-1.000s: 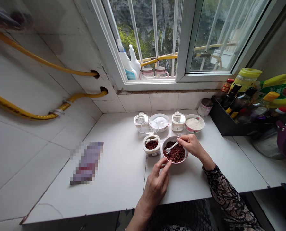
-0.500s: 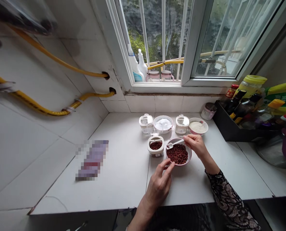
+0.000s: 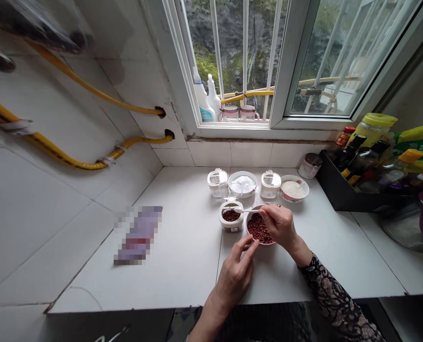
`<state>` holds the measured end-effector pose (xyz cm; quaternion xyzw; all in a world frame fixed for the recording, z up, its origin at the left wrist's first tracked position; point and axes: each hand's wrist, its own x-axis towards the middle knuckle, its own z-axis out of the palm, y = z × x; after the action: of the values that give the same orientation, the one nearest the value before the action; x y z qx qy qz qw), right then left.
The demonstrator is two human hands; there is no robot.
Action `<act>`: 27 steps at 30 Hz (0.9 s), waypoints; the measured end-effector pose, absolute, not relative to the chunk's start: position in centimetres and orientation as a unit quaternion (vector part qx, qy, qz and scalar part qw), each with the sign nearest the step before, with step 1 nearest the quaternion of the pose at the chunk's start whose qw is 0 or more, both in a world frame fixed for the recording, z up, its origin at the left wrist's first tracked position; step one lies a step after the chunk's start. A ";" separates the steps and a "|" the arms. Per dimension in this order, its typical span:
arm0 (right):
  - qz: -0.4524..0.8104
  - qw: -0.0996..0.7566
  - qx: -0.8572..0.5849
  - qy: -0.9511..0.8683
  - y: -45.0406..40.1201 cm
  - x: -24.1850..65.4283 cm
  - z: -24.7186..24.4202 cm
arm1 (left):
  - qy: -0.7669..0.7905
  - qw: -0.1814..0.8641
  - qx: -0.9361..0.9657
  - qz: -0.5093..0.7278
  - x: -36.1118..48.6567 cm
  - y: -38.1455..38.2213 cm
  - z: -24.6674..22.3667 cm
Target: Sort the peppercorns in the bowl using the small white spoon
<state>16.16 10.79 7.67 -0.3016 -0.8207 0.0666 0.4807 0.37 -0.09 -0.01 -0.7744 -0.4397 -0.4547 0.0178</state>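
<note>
In my right hand (image 3: 278, 225) is a small white spoon (image 3: 245, 210), pinched by its handle. Its head is over the open mouth of a seasoning jar (image 3: 231, 225), which has a clear lid flipped up and dark red peppercorn-like grains inside. A bowl (image 3: 247, 233) of the same reddish grains (image 3: 259, 227) stands just right of the jar, partly hidden under my right hand. My left hand (image 3: 237, 270) grips the near rim of that bowl between thumb and fingers. Whether the spoon carries grains is too small to tell.
Behind stand two lidded jars (image 3: 217, 184) (image 3: 270, 185), a bowl of white grains (image 3: 243, 184) and a flowered bowl of cream powder (image 3: 294, 189). To the right, a black box (image 3: 343, 190) holds bottles. A blurred purple packet (image 3: 140, 237) lies left on the counter (image 3: 183, 266).
My right hand has moved left, carrying the spoon from over the bowl to over the jar. My left hand has stayed at the bowl's rim.
</note>
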 end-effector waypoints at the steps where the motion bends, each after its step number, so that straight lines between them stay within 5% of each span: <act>1: 0.089 0.489 -0.316 -0.808 11.0 16.6 7.9 | -0.441 0.018 -0.774 -0.455 0.4 -0.1 0.0; 14: 0.244 0.347 -0.429 -0.798 12.0 17.9 7.7 | -0.438 0.004 -0.772 -0.460 0.4 -0.1 -0.1; 27: 0.372 0.362 -0.455 -0.724 12.8 19.0 8.4 | -0.449 0.010 -0.775 -0.446 0.3 -0.1 0.1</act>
<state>19.02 12.81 8.40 -0.4548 -0.7240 0.3716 0.3617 0.29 -0.14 0.13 -0.7745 -0.4487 -0.4458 0.0095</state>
